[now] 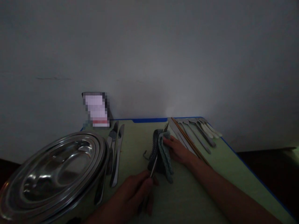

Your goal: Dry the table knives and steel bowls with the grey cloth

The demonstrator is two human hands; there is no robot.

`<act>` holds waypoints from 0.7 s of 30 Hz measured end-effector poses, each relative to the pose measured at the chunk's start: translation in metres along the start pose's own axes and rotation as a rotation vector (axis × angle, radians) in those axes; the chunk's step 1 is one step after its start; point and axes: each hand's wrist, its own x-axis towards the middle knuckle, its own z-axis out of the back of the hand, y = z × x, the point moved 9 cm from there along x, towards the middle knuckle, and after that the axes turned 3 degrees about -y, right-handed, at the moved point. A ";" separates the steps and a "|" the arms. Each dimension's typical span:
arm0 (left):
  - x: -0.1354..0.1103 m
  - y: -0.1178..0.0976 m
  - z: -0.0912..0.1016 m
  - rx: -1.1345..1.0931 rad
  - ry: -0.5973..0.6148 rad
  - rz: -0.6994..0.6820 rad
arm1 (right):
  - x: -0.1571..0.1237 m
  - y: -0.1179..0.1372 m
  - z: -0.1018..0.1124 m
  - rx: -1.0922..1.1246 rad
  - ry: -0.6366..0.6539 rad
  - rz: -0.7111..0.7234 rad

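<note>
My left hand (136, 189) is closed round the handle of a metal table knife (154, 165) near the front of the table. The knife's blade runs up into a folded grey-green cloth (163, 152), and its tip pokes out at the cloth's top. My right hand (178, 151) grips that cloth from the right, fingers pressed round it and the blade inside. Both forearms come in from the bottom edge. The scene is dim.
A stack of steel oval trays (56, 171) fills the left. Several knives (115, 152) lie beside it. A row of cutlery and chopsticks (196, 133) lies at the right rear. The green mat (210, 186) has a blue edge; a blurred card (97, 109) leans on the wall.
</note>
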 end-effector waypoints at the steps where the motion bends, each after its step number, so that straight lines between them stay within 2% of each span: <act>1: 0.000 -0.001 -0.001 0.023 0.006 -0.002 | 0.000 0.000 0.000 -0.009 0.006 0.000; 6: 0.002 -0.003 -0.002 0.085 0.017 0.027 | 0.000 0.001 -0.002 -0.056 0.035 -0.007; 12: 0.004 0.005 -0.004 0.006 0.008 0.093 | -0.003 0.003 -0.007 -0.008 0.062 -0.028; 21: 0.004 -0.001 -0.004 0.203 -0.005 0.061 | -0.001 0.002 0.001 0.094 -0.035 -0.055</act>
